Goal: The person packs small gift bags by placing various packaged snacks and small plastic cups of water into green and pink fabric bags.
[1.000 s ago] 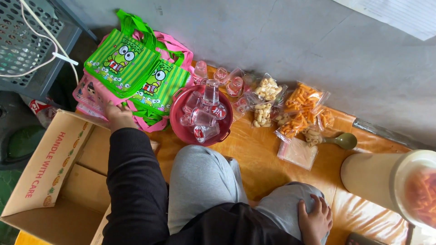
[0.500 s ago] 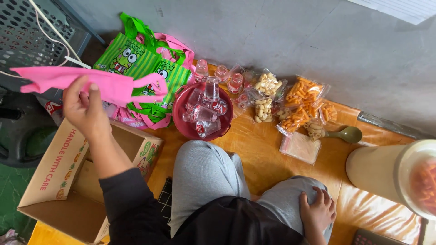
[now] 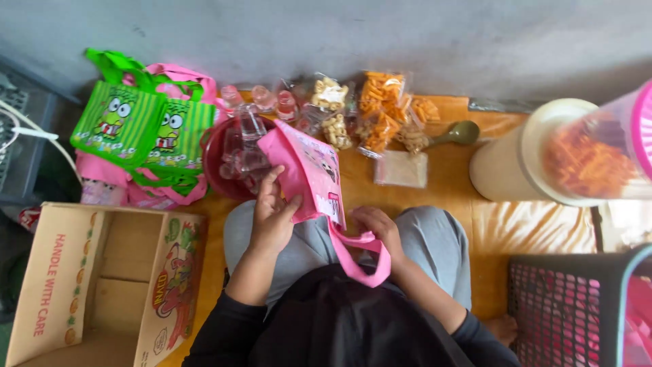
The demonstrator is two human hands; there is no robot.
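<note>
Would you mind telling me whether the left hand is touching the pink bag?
Touching: the head view shows the left hand with its fingers wrapped over the pink bag's edge.

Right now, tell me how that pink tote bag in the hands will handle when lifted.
Probably floppy: the pink tote bag folds and sags between the left hand and right hand. Likely light, since it looks flat and empty. Its loop handle dangles, so it may snag.

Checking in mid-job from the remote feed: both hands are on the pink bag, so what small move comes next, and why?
Probably spread the pink tote bag open at its mouth. The left hand grips its upper side and the right hand holds near the handles, yet the bag looks flat and closed, with snack packets and small bottles lying loose beyond it.
</note>
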